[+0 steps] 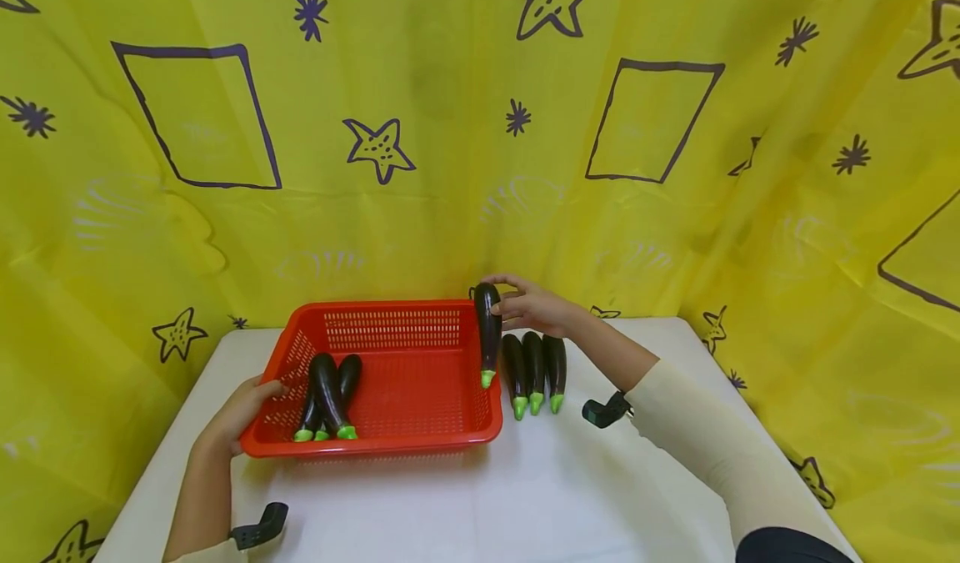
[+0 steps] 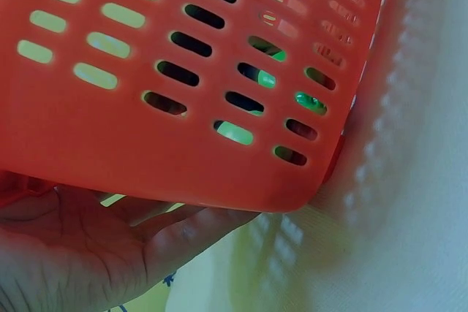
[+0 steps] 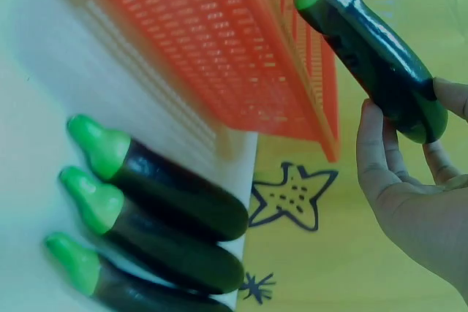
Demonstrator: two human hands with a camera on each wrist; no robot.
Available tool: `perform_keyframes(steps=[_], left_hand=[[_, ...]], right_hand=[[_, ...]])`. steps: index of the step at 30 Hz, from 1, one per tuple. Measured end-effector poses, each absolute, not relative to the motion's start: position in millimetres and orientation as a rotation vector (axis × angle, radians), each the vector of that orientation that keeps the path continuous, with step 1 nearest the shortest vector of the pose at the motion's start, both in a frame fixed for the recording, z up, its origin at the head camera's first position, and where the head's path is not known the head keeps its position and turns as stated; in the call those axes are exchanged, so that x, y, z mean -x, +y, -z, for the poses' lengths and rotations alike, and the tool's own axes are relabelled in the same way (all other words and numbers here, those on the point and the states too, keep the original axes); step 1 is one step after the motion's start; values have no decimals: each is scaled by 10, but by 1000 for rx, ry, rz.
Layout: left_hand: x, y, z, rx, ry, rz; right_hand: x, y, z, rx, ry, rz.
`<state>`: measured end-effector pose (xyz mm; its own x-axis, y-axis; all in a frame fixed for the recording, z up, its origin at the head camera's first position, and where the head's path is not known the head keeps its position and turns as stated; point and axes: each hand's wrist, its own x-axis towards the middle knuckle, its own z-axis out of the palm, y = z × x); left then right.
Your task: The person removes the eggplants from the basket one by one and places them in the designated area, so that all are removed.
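My right hand [image 1: 534, 306] pinches a dark purple eggplant [image 1: 488, 329] by its rounded end, the green stem end pointing down at the right rim of a red plastic basket [image 1: 420, 446]. In the right wrist view the held eggplant [image 3: 376, 56] shows between thumb and fingers, beside the basket wall. My left hand [image 1: 238, 413] grips the basket's left rim; the left wrist view shows its fingers under the rim of the slotted wall [image 2: 197, 173]. Three eggplants [image 1: 326, 392] lie together at the basket's left side, partly overlapping.
Three more eggplants [image 1: 533, 371] lie in a row on the white table [image 1: 540, 496], just right of the basket, green stems toward me. A yellow curtain [image 1: 450, 238] with drawn stars and frames stands behind the table and along both sides.
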<state>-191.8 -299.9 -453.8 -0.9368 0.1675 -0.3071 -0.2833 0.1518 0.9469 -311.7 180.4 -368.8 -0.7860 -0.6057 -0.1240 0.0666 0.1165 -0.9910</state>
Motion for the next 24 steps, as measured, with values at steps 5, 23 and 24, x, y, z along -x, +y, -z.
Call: perform_keyframes(steps=[5,23,24], left_hand=[[1919,-3008,4551,107,2091,-1848],[1925,-3007,4561,92,2105,-1850],[1926,-3006,4561,90,2107,-1851]], right_hand=[[3091,1987,3732,468,1925,1744],[3035,2514,4034,281,1923,1842],[3019,2545,4050,270,1922,1844]])
